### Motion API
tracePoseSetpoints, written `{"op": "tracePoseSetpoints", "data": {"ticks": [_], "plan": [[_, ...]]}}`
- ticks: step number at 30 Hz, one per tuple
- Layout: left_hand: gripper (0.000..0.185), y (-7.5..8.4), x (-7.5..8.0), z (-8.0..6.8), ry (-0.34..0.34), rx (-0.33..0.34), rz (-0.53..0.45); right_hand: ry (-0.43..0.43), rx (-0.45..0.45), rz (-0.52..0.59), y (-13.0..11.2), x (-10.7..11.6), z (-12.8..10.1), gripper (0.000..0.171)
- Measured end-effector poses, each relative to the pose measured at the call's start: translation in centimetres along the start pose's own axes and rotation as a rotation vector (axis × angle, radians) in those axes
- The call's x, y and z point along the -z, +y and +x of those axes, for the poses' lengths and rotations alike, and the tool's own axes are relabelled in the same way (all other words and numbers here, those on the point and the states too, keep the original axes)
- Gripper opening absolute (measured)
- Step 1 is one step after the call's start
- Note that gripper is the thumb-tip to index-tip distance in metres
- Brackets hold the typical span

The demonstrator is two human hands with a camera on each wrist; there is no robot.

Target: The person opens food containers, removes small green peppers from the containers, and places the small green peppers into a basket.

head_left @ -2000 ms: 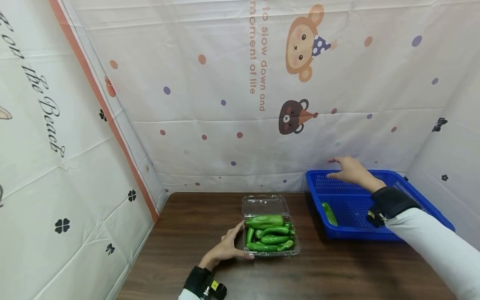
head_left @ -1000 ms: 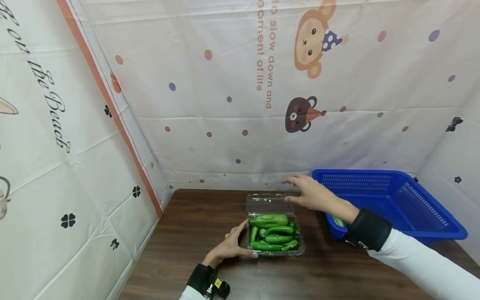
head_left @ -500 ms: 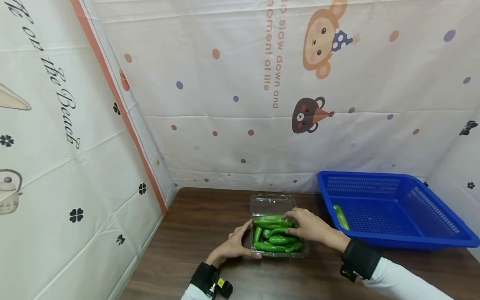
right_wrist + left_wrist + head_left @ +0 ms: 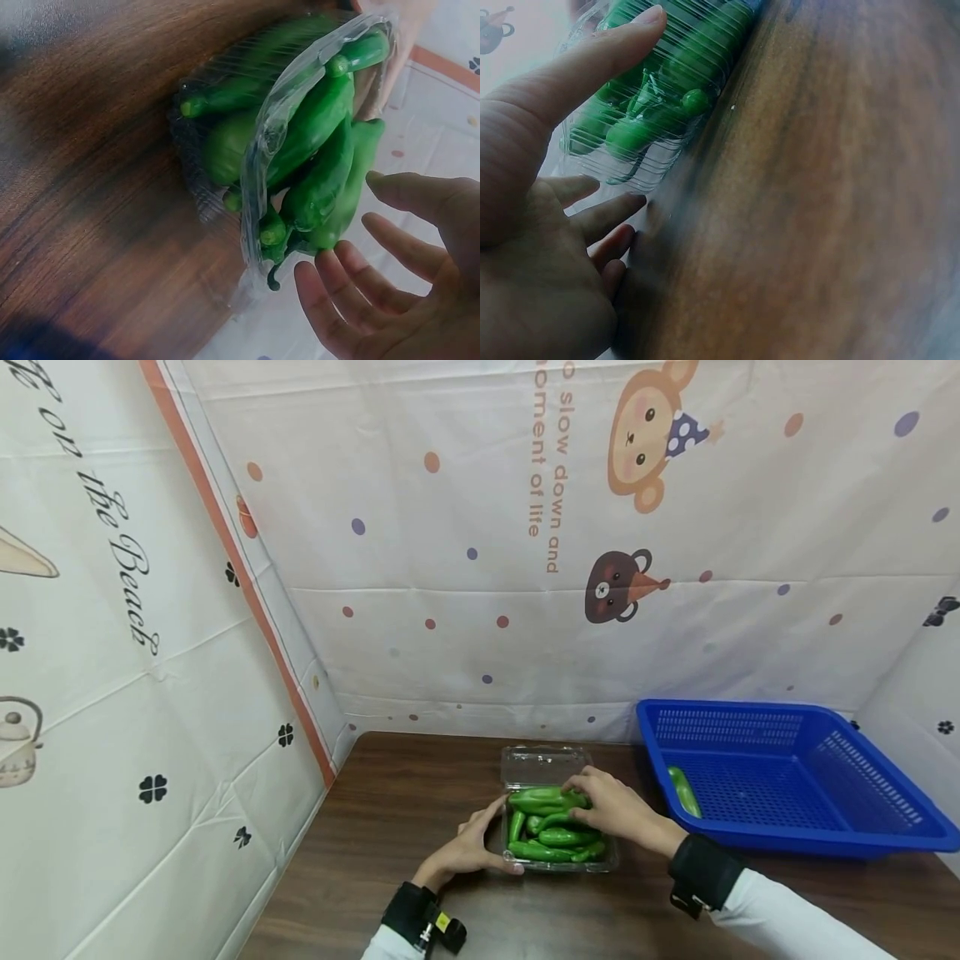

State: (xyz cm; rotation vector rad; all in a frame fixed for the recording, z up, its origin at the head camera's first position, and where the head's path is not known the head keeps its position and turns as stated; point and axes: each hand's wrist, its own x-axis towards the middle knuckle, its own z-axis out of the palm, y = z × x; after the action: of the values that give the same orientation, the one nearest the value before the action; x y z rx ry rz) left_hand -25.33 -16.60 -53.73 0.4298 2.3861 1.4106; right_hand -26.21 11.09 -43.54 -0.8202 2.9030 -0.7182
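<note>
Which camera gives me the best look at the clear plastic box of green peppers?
The head view: it shows the box with its lid open and green peppers inside, though the right hand hides some. The left wrist view shows only part, behind the thumb; the right wrist view shows one side and the rim close up.

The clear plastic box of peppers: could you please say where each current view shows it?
Head: the clear plastic box sits low, right of centre, beside the left hand.
Left wrist: top left, partly behind that hand.
Right wrist: upper centre, up and left of the right hand.
Shared landmark: the brown tabletop.
</note>
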Motion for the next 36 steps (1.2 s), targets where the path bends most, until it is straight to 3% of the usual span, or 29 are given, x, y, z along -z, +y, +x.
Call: {"op": "tracePoseSetpoints", "data": {"ticks": [11,18,26,36], "plan": [[0.115,0.1,0.1,-0.1,-0.001,0.015,0.016,0.028,-0.038,-0.047,-0.1,-1.2,1.2,0.030],[0.115,0.2,0.2,-0.1,-0.011,0.010,0.037,0.046,0.019,-0.036,-0.3,-2.2,1.9,0.032],[0.114,0.1,0.1,-0.2,-0.023,0.019,0.033,0.042,0.031,-0.086,-1.4,-3.8,2.4,0.046],[0.115,0.1,0.0,-0.2,-0.025,0.026,0.015,0.061,0.074,-0.072,-1.5,-3.9,2.0,0.034]]}}
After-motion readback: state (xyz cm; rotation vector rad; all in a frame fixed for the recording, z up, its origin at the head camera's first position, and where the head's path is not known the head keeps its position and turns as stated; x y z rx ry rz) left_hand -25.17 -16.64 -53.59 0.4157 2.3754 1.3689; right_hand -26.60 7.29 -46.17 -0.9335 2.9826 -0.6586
